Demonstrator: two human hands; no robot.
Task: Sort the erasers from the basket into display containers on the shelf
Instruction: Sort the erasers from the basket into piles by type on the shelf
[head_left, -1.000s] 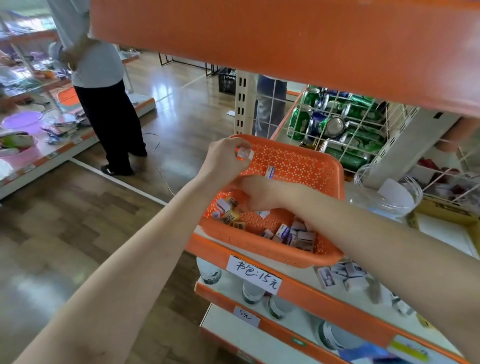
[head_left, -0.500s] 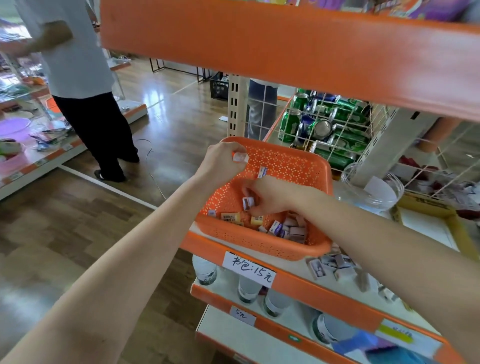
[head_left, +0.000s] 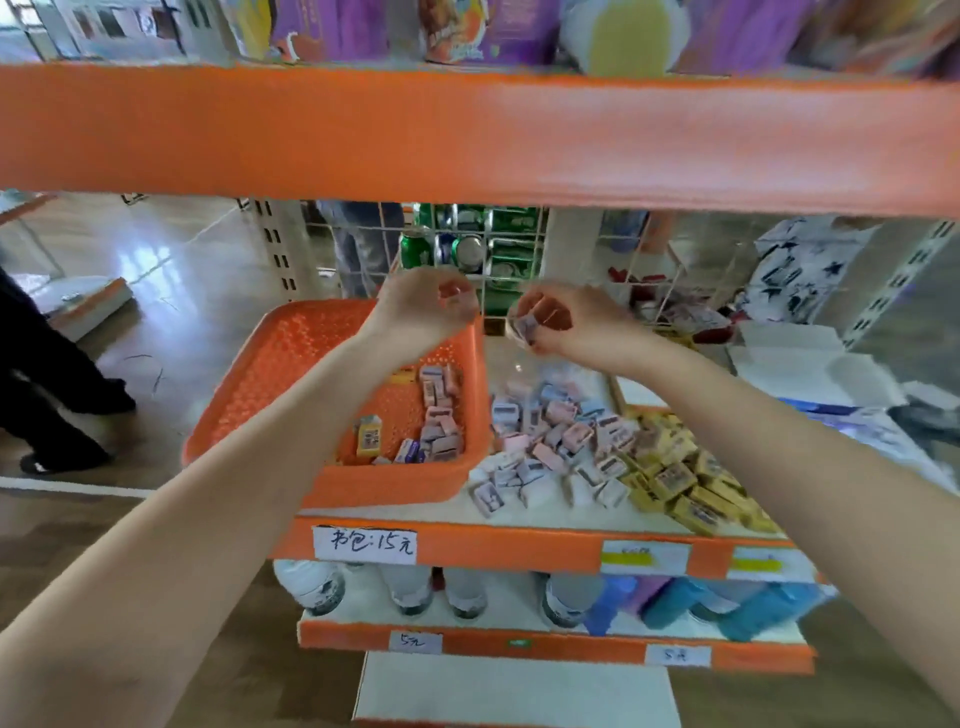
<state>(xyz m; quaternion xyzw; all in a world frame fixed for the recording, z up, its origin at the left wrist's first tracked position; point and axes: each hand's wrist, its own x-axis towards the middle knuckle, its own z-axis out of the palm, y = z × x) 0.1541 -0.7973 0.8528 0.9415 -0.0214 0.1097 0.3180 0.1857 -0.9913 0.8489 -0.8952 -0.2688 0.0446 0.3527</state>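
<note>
Both hands have lifted out of the orange basket (head_left: 332, 486) to frame centre. Left hand (head_left: 423, 306) pinches 1 pinkish eraser (head_left: 453, 297); right hand (head_left: 563, 322) grips a small bunch (head_left: 525, 328). More erasers (head_left: 439, 415) remain in the basket, lower centre. Pick looks done, so drop-off by the shelf piles (head_left: 550, 426) is likely next.

Bare forearms run to bare hands (head_left: 423, 307) (head_left: 566, 326).

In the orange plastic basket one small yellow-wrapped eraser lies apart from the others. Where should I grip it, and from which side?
Probably from above: pinch the small yellow-wrapped eraser across its two long edges. It lies printed face up on the floor of the orange plastic basket, with bare floor beside both edges, clear of the pink erasers.
</note>
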